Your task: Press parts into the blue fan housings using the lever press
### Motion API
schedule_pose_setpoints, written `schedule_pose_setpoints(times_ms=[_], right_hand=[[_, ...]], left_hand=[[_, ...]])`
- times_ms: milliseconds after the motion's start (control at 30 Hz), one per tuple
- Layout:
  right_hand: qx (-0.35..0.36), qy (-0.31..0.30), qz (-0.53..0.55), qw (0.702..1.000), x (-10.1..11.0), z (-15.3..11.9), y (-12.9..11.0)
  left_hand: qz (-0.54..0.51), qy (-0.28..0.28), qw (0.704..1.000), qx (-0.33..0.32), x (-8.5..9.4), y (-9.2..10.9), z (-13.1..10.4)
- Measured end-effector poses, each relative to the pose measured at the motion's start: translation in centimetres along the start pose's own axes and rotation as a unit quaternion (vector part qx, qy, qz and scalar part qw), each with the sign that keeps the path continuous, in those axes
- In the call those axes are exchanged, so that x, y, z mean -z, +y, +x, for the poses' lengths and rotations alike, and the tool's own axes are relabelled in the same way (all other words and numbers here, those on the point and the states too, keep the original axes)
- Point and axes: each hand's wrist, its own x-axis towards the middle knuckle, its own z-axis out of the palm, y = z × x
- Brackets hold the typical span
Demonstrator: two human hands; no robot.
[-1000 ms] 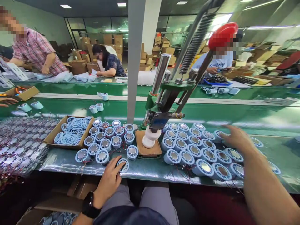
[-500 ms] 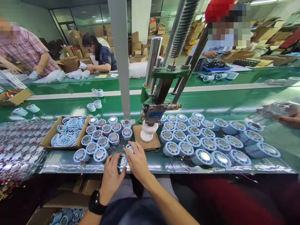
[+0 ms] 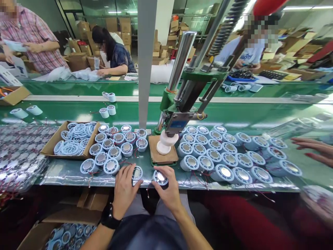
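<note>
My left hand is curled round a light-blue cylindrical housing with a silver disc in its top, near the table's front edge. A second housing of the same kind sits between the thumb and fingers of my right hand. Thin wires hang below it. Just beyond both hands stands a green lever press. Its white round pressing head is over a white round piece on a brown pad.
Similar housings stand in groups left and right of the press. A cardboard box holds light-blue rings. Wired parts cover the far left. A co-worker's hand reaches in at right. More people work across the green table.
My right hand has moved right and towards me with its housing, away from my left hand. At right, the co-worker's hand no longer has the clear plastic bag in it.
</note>
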Motion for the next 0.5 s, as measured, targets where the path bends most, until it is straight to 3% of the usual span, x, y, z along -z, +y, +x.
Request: schedule_pose_setpoints(times_ms=[200,267,367,500], right_hand=[[0.019,-0.009,-0.004,1.000,-1.4,-0.3,0.2],[0.006,-0.023,-0.001,1.000,-1.6,-0.5,0.5],[0.004,-0.029,0.004,1.000,-1.6,-0.7,1.0],[0.008,-0.026,0.003,1.000,-1.5,-0.7,1.2]], left_hand=[[-0.158,0.002,0.984,0.078,1.1,1.2,0.4],[-0.199,-0.027,0.979,0.035,1.7,2.6,0.8],[-0.170,-0.064,0.982,-0.049,2.0,4.8,1.8],[-0.131,-0.079,0.987,-0.057,1.4,5.9,2.9]])
